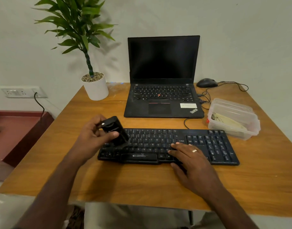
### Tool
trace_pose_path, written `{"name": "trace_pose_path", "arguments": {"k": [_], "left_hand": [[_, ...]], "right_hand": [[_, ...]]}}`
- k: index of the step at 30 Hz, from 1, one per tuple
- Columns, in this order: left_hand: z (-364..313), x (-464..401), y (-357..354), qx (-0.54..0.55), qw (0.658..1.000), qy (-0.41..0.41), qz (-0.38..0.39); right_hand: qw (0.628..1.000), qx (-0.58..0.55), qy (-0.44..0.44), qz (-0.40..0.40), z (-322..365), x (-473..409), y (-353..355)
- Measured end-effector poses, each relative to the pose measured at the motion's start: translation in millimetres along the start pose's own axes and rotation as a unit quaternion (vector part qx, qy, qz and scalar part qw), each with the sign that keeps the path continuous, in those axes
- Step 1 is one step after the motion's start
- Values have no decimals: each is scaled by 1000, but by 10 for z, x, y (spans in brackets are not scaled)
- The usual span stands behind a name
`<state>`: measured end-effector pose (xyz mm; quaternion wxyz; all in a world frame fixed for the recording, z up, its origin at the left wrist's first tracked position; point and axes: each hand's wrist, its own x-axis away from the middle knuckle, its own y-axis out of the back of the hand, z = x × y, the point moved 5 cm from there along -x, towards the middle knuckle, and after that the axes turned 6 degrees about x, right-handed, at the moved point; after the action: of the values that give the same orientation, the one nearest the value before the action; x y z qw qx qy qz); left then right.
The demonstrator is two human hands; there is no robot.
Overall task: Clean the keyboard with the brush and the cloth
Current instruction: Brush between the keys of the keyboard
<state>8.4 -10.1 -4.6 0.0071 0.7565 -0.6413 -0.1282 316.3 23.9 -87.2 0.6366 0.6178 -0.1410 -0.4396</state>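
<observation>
A black keyboard (208,146) lies across the middle of the wooden table. My left hand (94,134) grips a black brush (115,129) tilted down, its bristle end touching the keys at the keyboard's left part. My right hand (189,156) rests flat on the keyboard's lower middle, fingers spread over the keys, a ring on one finger. A pale cloth (228,121) lies inside a clear plastic box (251,128) just beyond the keyboard's right end.
An open black laptop (163,96) stands behind the keyboard. A black mouse (207,82) and its cables lie at the back right. A potted plant (95,86) stands at the back left corner. The table (142,182) edge runs close in front of me.
</observation>
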Motion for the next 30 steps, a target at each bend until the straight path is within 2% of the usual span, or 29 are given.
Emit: {"name": "trace_pose_path", "arguments": {"k": [2, 5, 10, 18, 22, 25, 30], "left_hand": [[7, 45, 237, -10, 1000, 4, -13], [55, 87, 300, -25, 999, 32, 8], [102, 18, -96, -4, 998, 49, 40], [106, -76, -814, 49, 995, 20, 83], [49, -67, -690, 68, 996, 16, 60], [42, -40, -465, 42, 998, 26, 43], [24, -35, -637, 25, 994, 33, 99]], "right_hand": [[1000, -1, 1, 0, -2, -3, 1], [1000, 7, 2, 2, -8, -5, -1], [1000, 7, -1, 0, -15, -7, 8], [1000, -2, -7, -8, 11, -3, 77], [999, -47, -9, 0, -29, 20, 146], [1000, -1, -8, 4, -199, 86, 244], [999, -5, -34, -7, -281, 21, 276]]}}
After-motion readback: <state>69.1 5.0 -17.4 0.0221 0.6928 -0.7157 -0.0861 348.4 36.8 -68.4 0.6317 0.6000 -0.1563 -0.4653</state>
